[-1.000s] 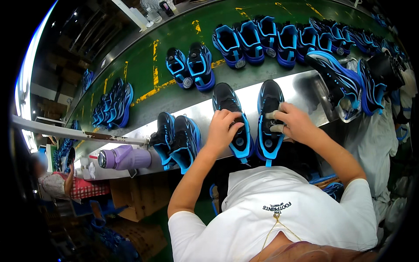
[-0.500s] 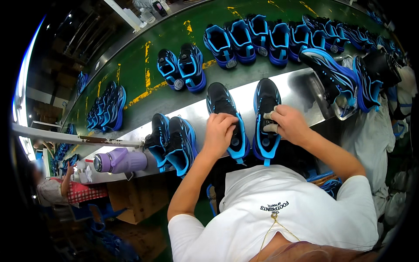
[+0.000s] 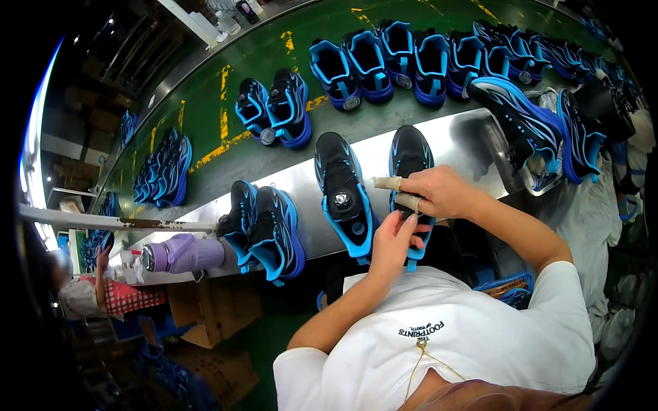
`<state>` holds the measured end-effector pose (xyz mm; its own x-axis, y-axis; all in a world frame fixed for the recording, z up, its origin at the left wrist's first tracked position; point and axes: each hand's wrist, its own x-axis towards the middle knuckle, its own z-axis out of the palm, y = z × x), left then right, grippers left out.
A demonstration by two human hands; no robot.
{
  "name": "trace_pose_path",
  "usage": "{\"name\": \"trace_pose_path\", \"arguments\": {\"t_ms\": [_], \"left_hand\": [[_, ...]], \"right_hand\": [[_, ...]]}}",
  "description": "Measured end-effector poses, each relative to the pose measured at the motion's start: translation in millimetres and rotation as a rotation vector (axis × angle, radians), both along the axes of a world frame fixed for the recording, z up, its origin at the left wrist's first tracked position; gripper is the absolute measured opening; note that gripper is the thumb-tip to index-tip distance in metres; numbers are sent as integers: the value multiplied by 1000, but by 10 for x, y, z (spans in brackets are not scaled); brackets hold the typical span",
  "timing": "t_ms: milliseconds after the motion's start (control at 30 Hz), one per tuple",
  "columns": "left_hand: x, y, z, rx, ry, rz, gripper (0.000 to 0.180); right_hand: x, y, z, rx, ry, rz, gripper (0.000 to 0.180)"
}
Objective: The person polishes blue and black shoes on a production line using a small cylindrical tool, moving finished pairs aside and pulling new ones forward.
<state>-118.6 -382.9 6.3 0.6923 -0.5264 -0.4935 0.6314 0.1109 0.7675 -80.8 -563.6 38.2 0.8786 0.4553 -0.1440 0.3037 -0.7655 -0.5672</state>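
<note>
Two black-and-blue sneakers stand side by side in front of me, toes pointing away. The left sneaker (image 3: 345, 202) is untouched and shows a shiny round dial on its tongue. Over the right sneaker (image 3: 410, 147) both my hands meet, hiding its tongue and much of its opening. My right hand (image 3: 442, 194), with beige tape on two fingers, stretches those fingers leftward across the shoe. My left hand (image 3: 394, 250) is at the collar, thumb and fingers curled close together. Whatever lies between its fingers is hidden.
A pair of sneakers (image 3: 274, 229) and a purple tumbler (image 3: 185, 253) stand left on the metal ledge (image 3: 459, 147). Beyond runs a green conveyor (image 3: 205, 116) with more sneakers (image 3: 373, 65). Tilted sneakers (image 3: 521, 123) rest at right. A metal bar (image 3: 116, 220) crosses at left. Another person (image 3: 86, 298) works far left.
My left hand has left the left sneaker, uncovering its dial, and moved right to the other sneaker's collar. My right hand's taped fingers now reach out leftward over that shoe.
</note>
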Motion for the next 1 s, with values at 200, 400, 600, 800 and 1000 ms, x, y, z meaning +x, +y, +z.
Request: {"name": "trace_pose_path", "arguments": {"t_ms": [200,400,600,800,1000], "left_hand": [[152,50,-143,-148,203,-139,24],[110,-62,-98,-57,180,-47,25],[64,-120,-183,-40,197,16,23],[100,-96,-107,-35,234,-7,24],[103,-163,-137,-41,244,17,25]], "right_hand": [[63,-143,4,249,-122,133,41],[-13,-128,-183,137,77,15,64],[-12,-141,-214,177,-316,104,54],[187,-369,-40,250,-47,-34,64],[205,-293,-72,225,-100,280,64]]}}
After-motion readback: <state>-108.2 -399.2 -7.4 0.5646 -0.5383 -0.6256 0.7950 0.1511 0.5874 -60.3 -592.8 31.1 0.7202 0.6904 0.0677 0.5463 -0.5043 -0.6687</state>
